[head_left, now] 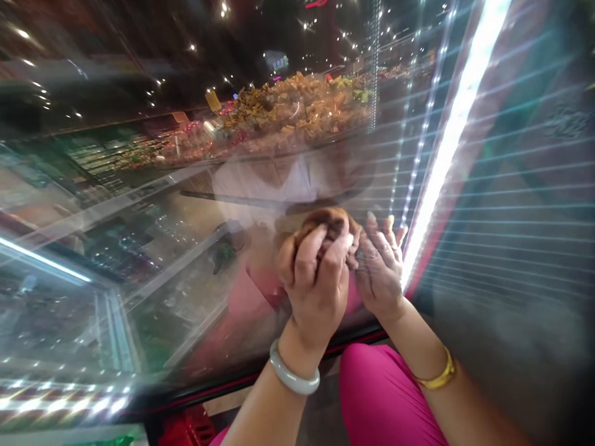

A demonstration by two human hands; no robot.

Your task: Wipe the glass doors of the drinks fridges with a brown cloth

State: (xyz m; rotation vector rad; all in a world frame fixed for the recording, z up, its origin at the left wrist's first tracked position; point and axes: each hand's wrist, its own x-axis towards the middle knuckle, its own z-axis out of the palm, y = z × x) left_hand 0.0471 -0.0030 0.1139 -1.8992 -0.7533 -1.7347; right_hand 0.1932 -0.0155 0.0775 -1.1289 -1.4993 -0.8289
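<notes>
One crumpled brown cloth is filling the gripping left hand; the right hand, spread flat, is lying just rightward of the cloth.

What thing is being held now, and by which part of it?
What looks like a brown cloth, held by its bunched near side in the left grip.

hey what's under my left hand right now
Under your left hand, a bunched brown cloth shows beyond and between the fingers; whatever lies beneath the palm is covered.
</notes>
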